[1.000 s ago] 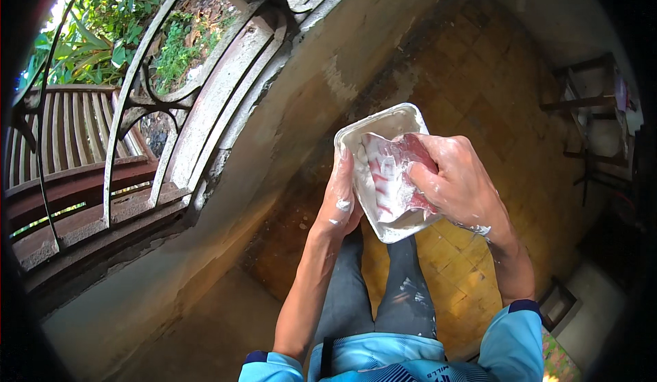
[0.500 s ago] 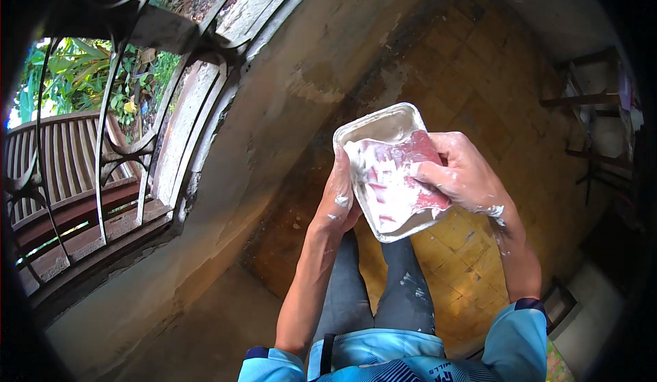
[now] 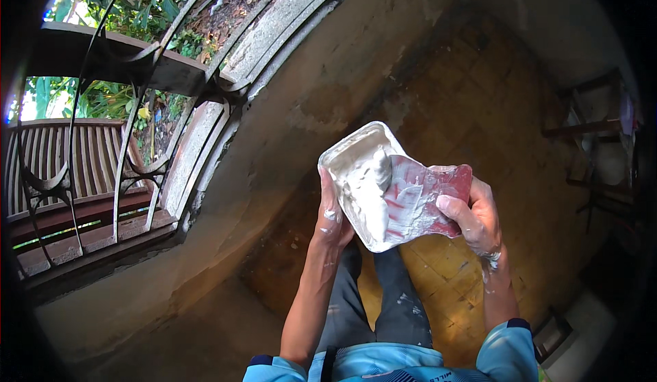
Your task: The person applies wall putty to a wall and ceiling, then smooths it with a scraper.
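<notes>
Thin red plastic-looking scraper (image 3: 419, 200): flat, with inward-curving sides and flared corners; white streaks cover its face, red showing through in stripes, barest toward three o'clock.
Thick white paste (image 3: 368, 200): soft and smooth, spread inside the tub and heaped against the scraper's nine o'clock edge.
Shallow off-white rectangular tub (image 3: 350, 139): rounded corners, smeared inner walls, long sides running from eleven to five o'clock.
Bare right hand (image 3: 473, 219): pinched on the scraper's three o'clock end, whitened thumb across its face; from here the scraper reaches toward nine o'clock, over the tub.
Bare left hand (image 3: 333, 211): clasped on the tub's nine o'clock side, thumb along the outer wall, white flecks on the skin.
Dark grey trousers (image 3: 400, 307): at six o'clock below the tub, cloth spotted white.
Yellow-brown tiled floor (image 3: 438, 269): worn, square-jointed, beneath everything.
Rough patchy plaster wall (image 3: 284, 135): at ten o'clock from the tub.
Curved dark metal grille (image 3: 122, 163): scrolled bars, toward nine o'clock.
Slatted brown wooden seat (image 3: 85, 149): beyond those bars.
</notes>
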Available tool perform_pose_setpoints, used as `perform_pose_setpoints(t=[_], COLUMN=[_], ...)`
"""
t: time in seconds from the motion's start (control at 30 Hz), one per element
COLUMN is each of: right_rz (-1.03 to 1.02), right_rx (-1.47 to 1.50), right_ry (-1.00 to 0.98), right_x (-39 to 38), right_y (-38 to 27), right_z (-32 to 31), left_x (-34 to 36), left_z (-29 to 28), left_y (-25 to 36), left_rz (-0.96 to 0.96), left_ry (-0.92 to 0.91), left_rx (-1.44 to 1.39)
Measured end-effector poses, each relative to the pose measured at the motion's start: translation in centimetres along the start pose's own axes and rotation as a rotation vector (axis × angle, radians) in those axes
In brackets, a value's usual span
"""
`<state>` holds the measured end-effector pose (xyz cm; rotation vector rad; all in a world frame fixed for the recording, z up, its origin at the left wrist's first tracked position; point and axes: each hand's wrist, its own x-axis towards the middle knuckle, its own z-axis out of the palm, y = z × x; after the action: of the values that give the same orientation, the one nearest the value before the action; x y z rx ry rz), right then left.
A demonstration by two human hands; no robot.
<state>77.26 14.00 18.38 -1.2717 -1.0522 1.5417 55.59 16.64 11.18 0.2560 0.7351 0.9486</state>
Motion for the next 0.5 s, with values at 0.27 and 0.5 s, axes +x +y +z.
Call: perform_pose_setpoints(t=[0.27,0.5], right_rz=[-0.055,-0.064], right_rx=[0.030,0.182], right_ry=[0.162,0.184], right_x=[6.2,14.3], right_y=[3.3,3.8], right_z=[0.8,2.6], left_x=[5.7,11.2], left_z=[-3.9,-6.2], left_y=[2.0,7.8], left_rz=[0.124,0.156], left_ry=[-0.008,0.045], left_rx=[-0.106,-0.138])
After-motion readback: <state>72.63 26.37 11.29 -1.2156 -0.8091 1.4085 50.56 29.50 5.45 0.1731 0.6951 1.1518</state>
